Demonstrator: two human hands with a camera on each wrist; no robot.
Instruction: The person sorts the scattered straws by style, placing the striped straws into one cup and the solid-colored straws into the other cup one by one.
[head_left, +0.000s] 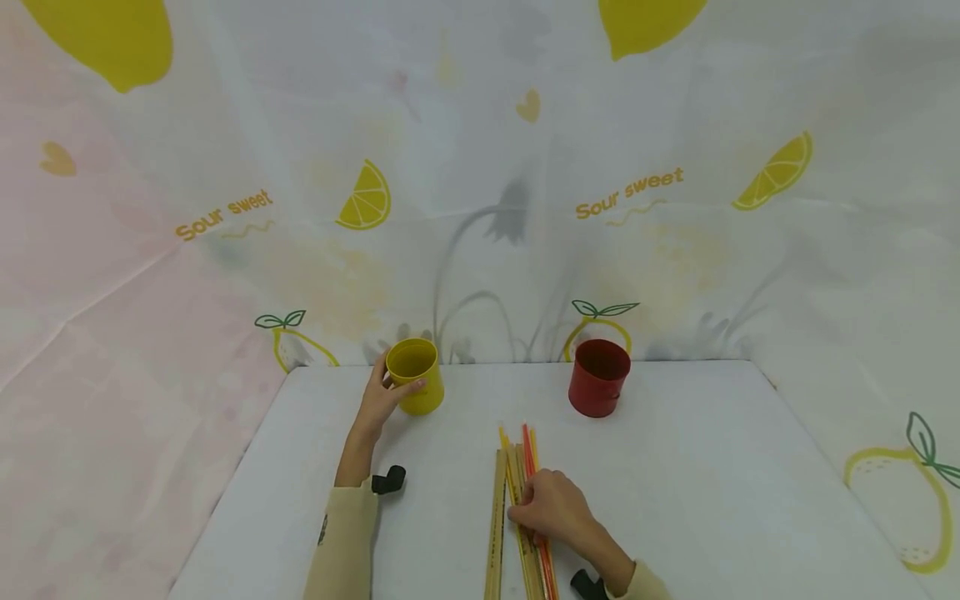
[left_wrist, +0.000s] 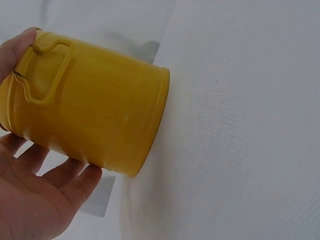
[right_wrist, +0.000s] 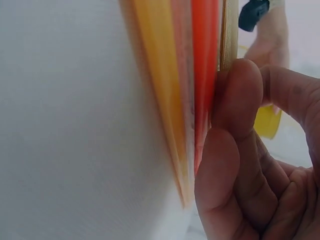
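At the back left of the table, my left hand [head_left: 381, 402] grips a small yellow pail [head_left: 424, 402]. The thumb presses one side near the rim and the fingers lie round the other; a wire handle [left_wrist: 52, 75] shows on the pail's wall. My right hand [head_left: 557, 506] is over a bundle of long thin sticks, its fingertips seeming to pinch a wooden stick [right_wrist: 229, 35]. Beside those fingers lie a red stick [right_wrist: 204, 45] and a yellow stick [right_wrist: 157, 45]. The hand hides part of the bundle.
A red pail [head_left: 595, 396] stands upright at the back right of the white table [head_left: 712, 483]. Another wooden stick [head_left: 495, 525], with print along it, lies left of the bundle. Behind the table hangs a lemon-patterned cloth [head_left: 480, 250].
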